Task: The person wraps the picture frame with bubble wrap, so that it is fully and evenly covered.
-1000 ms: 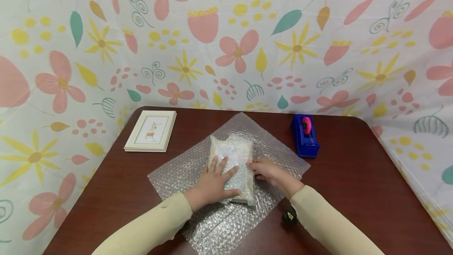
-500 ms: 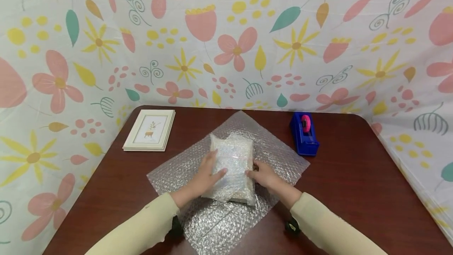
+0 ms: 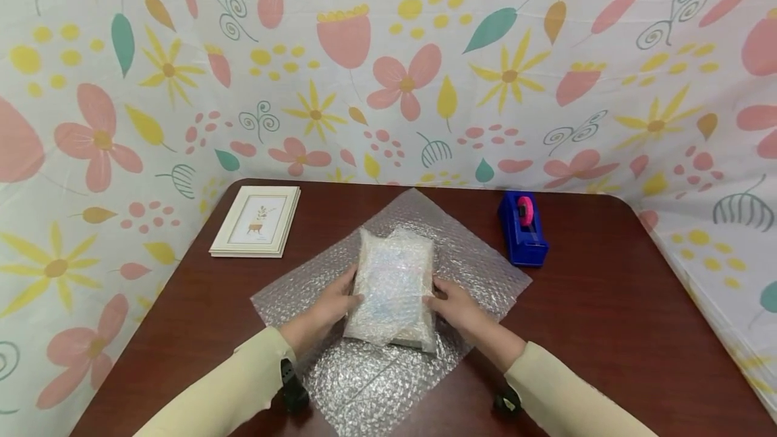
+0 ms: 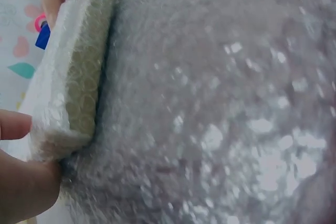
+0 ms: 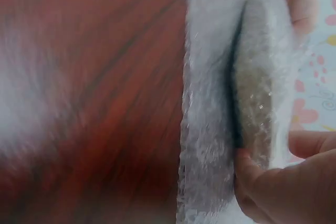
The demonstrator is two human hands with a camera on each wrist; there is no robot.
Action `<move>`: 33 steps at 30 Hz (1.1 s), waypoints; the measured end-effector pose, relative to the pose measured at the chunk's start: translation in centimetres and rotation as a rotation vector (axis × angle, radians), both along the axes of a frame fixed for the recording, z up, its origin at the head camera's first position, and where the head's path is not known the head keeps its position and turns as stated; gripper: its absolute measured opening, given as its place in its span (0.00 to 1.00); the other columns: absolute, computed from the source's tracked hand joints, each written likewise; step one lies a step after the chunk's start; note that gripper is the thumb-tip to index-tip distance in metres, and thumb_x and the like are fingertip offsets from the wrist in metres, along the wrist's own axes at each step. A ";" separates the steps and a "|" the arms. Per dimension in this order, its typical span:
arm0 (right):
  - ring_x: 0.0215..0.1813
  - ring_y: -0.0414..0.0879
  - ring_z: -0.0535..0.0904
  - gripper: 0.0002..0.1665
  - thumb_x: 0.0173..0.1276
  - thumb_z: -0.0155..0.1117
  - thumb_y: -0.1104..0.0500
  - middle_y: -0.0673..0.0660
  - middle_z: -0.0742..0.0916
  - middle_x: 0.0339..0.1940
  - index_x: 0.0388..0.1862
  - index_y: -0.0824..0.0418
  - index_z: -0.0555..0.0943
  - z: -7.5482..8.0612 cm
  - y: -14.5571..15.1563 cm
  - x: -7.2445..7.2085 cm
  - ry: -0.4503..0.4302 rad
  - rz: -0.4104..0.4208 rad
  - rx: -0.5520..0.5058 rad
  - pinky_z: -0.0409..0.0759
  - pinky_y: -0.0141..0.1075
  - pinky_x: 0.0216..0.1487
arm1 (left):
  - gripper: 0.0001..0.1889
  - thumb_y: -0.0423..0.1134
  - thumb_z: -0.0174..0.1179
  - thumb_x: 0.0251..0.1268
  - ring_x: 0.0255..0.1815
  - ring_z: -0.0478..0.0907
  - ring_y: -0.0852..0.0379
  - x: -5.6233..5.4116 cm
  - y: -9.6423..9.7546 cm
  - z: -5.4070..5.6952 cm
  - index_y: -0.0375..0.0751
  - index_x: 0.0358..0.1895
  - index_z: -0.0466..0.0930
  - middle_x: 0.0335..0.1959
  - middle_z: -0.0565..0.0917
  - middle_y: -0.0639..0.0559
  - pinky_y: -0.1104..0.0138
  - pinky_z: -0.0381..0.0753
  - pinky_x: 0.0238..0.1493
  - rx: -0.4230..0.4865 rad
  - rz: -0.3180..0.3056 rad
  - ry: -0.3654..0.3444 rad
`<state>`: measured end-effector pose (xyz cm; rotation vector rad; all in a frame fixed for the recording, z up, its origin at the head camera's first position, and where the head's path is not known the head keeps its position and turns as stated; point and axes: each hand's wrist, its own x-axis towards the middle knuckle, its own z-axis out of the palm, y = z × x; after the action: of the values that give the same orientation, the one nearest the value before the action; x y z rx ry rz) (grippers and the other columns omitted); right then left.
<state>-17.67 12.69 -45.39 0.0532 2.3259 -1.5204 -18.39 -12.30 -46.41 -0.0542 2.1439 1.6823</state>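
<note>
A flat rectangular package (image 3: 391,288) wrapped in bubble wrap lies on a larger bubble wrap sheet (image 3: 358,390), set cornerwise on the table. My left hand (image 3: 324,305) grips its left side, thumb above and fingers below the edge; the left wrist view shows the thumb and a finger (image 4: 26,187) around one corner of the package (image 4: 79,72). On the opposite side, my right hand (image 3: 461,305) holds the right edge, its thumb on top. In the right wrist view, the right hand's fingers (image 5: 252,174) reach under the package (image 5: 257,82). A pale, cream-coloured edge shows through the wrap.
Cream picture frames (image 3: 256,222), stacked, lie at the table's back left. A blue tape dispenser (image 3: 525,241) with a pink roll stands at the back right. Behind the brown table (image 3: 607,302) hangs a flowered cloth (image 3: 388,73).
My left hand has slid off the package's top, where it lay spread, to grip its left edge. My right hand stays at the right edge, its thumb now on top.
</note>
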 end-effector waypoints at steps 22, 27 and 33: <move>0.75 0.72 0.68 0.38 0.74 0.58 0.69 0.74 0.65 0.79 0.79 0.71 0.58 0.8 -2.1 0.7 0.061 -0.083 -0.063 0.72 0.60 0.74 | 0.39 0.22 0.47 0.69 0.85 0.41 0.34 -0.6 -1.9 0.5 0.31 0.82 0.44 0.84 0.45 0.32 0.45 0.43 0.84 0.127 -0.007 0.011; 0.71 0.70 0.73 0.38 0.72 0.62 0.69 0.74 0.71 0.75 0.79 0.69 0.62 1.0 -3.4 0.2 0.075 -0.108 -0.089 0.79 0.56 0.69 | 0.35 0.23 0.46 0.73 0.85 0.45 0.34 -1.4 -4.0 1.4 0.30 0.82 0.47 0.83 0.48 0.31 0.44 0.50 0.83 0.141 -0.010 0.020; 0.65 0.66 0.77 0.38 0.68 0.65 0.70 0.74 0.74 0.72 0.77 0.68 0.66 1.0 -5.8 -0.5 0.054 -0.131 -0.172 0.85 0.50 0.62 | 0.31 0.26 0.48 0.76 0.79 0.64 0.38 -2.0 -7.2 1.9 0.31 0.80 0.54 0.81 0.56 0.29 0.52 0.70 0.77 0.106 0.041 0.023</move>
<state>-18.15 6.85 -44.42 0.1236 2.2612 -1.8018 -20.44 -19.51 -44.47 -0.0489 2.0791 1.8252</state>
